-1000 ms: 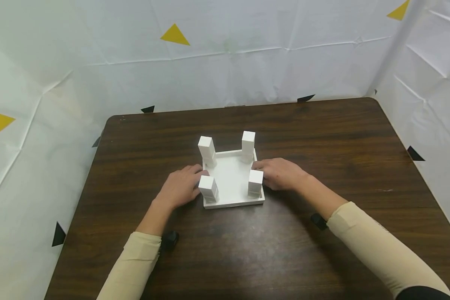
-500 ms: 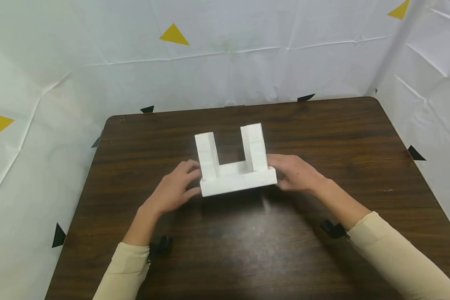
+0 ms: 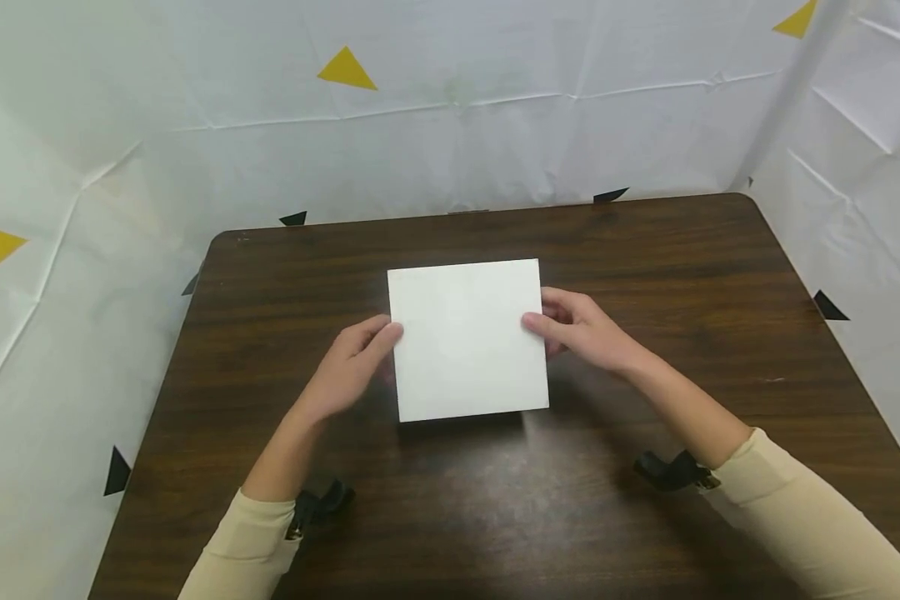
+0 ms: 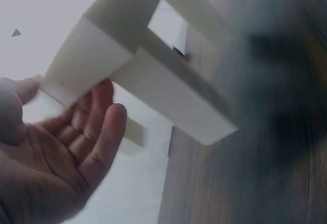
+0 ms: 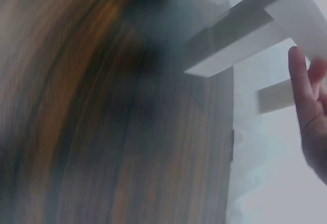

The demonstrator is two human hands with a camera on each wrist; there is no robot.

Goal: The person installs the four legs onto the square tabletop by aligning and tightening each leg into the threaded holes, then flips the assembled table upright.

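A small white table (image 3: 468,342) with a square top faces the head camera, its top uppermost. In the head view its legs are hidden under the top; the left wrist view shows a thick square leg (image 4: 176,93) pointing down, held above the tabletop. My left hand (image 3: 348,367) grips the left edge, thumb over the top and fingers below it. On the right edge my right hand (image 3: 588,329) does the same, thumb resting on the top surface. The right wrist view also shows a leg (image 5: 237,40) and the fingers (image 5: 301,81) against the side.
Beneath is a dark wood-grain table (image 3: 465,517) with rounded far corners. White sheeting (image 3: 450,150) with yellow and black triangle markers surrounds it at the back and sides. Black wrist cameras hang by both forearms.
The small white table stood legs up, with both hands at its sides. It was lifted and turned over, legs now downward; the thumbs have come onto its top.
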